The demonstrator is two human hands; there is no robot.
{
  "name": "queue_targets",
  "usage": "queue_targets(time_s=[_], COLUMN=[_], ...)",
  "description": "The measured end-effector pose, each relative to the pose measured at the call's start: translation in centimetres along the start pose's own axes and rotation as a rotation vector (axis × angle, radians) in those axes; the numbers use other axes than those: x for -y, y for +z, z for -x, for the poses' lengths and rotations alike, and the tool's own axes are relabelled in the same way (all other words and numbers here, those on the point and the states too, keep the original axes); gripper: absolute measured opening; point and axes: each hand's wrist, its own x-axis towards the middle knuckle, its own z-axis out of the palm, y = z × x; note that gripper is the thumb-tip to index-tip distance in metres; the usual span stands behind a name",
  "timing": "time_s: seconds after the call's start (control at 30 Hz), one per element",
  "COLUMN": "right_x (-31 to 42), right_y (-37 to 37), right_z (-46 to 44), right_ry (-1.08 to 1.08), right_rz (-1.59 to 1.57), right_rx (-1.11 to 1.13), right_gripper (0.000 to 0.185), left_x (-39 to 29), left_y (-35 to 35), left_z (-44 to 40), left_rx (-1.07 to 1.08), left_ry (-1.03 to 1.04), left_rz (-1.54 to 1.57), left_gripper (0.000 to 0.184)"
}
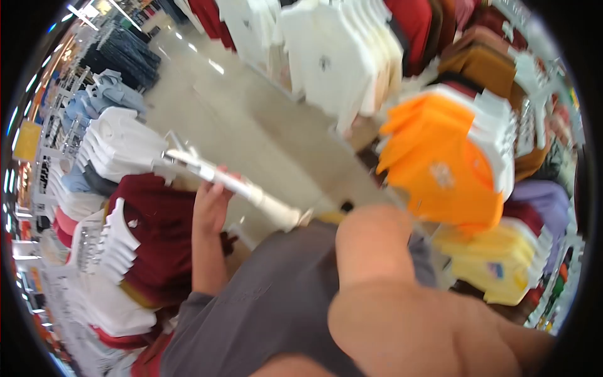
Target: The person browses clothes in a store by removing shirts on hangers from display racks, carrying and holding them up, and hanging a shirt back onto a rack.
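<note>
My left hand (pixel 217 193) is wrapped round a long white and cream item (pixel 254 192), which looks like a hanger with folded cloth seen edge-on; blur hides its details. The item slants across the front of my grey shirt (pixel 257 301). Beside this hand hang dark red garments (pixel 154 226). My right arm is bent up close to the camera. What looks like my right hand (pixel 408 330) fills the lower right, with its fingers hidden or too blurred to make out.
White shirts (pixel 122 141) and jeans (pixel 122 53) hang along the left. To the right are racks with white shirts (pixel 323 63), orange shirts (pixel 440 166) and yellow shirts (pixel 493 257). A pale floor aisle (pixel 251 119) runs between the racks.
</note>
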Motion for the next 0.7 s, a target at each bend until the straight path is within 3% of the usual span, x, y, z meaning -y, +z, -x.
queue_targets(time_s=[0.4, 0.7], right_x=[-3.2, -8.1], right_y=[2.3, 4.4], right_z=[2.3, 5.2], right_ry=[-0.024, 0.050], right_rz=[-0.139, -0.316], right_rx=[0.077, 0.043], right_gripper=[0.023, 0.021], left_x=[-2.0, -3.1], left_y=[-1.7, -3.1], left_z=[-2.3, -3.9], left_rx=[0.069, -0.042], left_ry=[0.006, 0.038], left_rz=[-0.013, -0.031], left_gripper=[0.045, 0.047])
